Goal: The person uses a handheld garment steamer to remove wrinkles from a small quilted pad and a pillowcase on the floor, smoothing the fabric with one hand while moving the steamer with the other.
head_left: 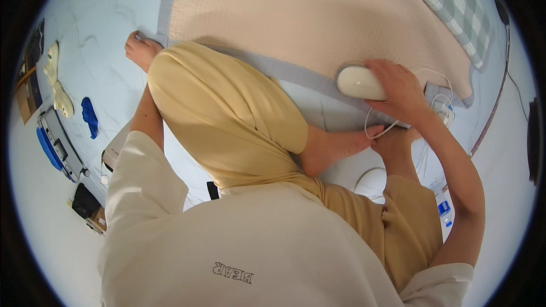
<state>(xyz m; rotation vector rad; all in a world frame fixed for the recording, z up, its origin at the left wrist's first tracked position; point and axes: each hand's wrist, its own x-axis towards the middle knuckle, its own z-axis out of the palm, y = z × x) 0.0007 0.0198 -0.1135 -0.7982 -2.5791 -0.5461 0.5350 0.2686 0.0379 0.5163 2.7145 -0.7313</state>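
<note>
My right hand [399, 89] grips the right end of a smooth white oval object [360, 82] above the grey border of a beige quilted mat [298, 17]. A thin white cable [370, 130] loops below and beside this hand; whether it joins the oval object cannot be told. At the mat's left corner, beyond my raised knee, is my left hand [143, 51] with its fingers curled. Something grey shows by its fingers, but whether they hold the mat's border is unclear.
My bare feet are between the mat and my body. Green-and-white checked fabric [463, 13] lies at upper right. White plugs and cables [443, 111] sit at right. At left are pale shoes [62, 98], a blue cloth [89, 117] and a silver case [64, 145].
</note>
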